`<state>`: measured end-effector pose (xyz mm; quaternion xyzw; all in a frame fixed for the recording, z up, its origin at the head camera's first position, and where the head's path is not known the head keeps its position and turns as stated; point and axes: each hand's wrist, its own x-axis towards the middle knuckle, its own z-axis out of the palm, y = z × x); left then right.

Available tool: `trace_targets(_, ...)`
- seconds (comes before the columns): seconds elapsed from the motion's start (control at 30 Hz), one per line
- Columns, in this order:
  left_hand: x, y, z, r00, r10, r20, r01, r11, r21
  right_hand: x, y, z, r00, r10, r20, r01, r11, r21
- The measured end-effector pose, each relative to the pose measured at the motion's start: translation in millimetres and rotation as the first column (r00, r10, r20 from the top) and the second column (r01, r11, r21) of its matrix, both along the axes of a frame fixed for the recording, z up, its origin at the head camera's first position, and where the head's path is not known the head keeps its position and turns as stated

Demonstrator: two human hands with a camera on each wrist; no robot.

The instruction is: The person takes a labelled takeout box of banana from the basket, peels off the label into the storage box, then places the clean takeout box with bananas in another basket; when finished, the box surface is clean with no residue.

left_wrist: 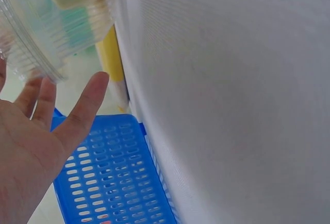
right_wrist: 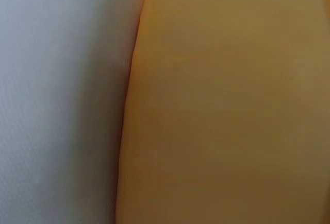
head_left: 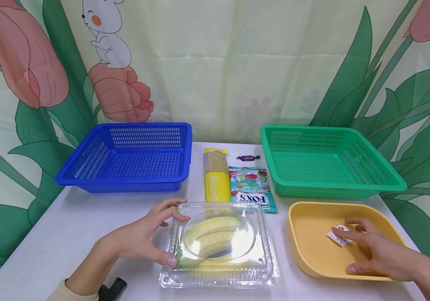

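A clear plastic clamshell box [head_left: 218, 274] with bananas [head_left: 215, 242] inside lies at the front middle of the table. My left hand [head_left: 145, 234] is at its left side, thumb by the near left part and fingers by the far left corner. In the left wrist view, the fingers of that hand [left_wrist: 38, 141] are extended along the edge of the box. Over the yellow-orange tub [head_left: 310, 255] is my right hand [head_left: 384, 253], fingers spread and loosely bent. A small white printed packet [head_left: 337, 239] lies in the tub under its index fingertip. The right wrist view shows only the tub's wall [right_wrist: 221, 100] and white cloth.
A blue basket [head_left: 124, 186] stands at the back left, a green basket [head_left: 327, 190] at the back right. Between them are a yellow-labelled pasta pack [head_left: 216, 175], a FOX'S candy bag [head_left: 251, 186] and a purple-wrapped candy [head_left: 248, 158]. A printed curtain [head_left: 207, 62] hangs behind.
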<state>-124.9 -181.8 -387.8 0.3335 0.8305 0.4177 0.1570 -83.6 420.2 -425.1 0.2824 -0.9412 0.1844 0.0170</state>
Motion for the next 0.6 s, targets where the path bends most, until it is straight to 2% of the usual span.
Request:
trace_targets(0.17, -0.4, 0.0, 0.1, 1.000, -0.002, -0.007, 0.002, 1.000, -0.004, -0.4, -1, 1.3, 0.999, -0.015, -0.038, 0.016, 1.000, 0.018)
trace_targets(0.4, -0.6, -0.7, 0.4, 1.000, 0.000, -0.007, 0.000, 1.000, -0.002, -1.1, -2, 5.7, 0.994, -0.077, 0.079, 0.076, 0.997, 0.011)
trace_targets(0.6, -0.9, -0.7, -0.1, 1.000, -0.004, -0.007, 0.004, 1.000, -0.004, -4.0, -5, 20.5, 0.990, -0.123, 0.075, 0.124, 0.992, -0.010)
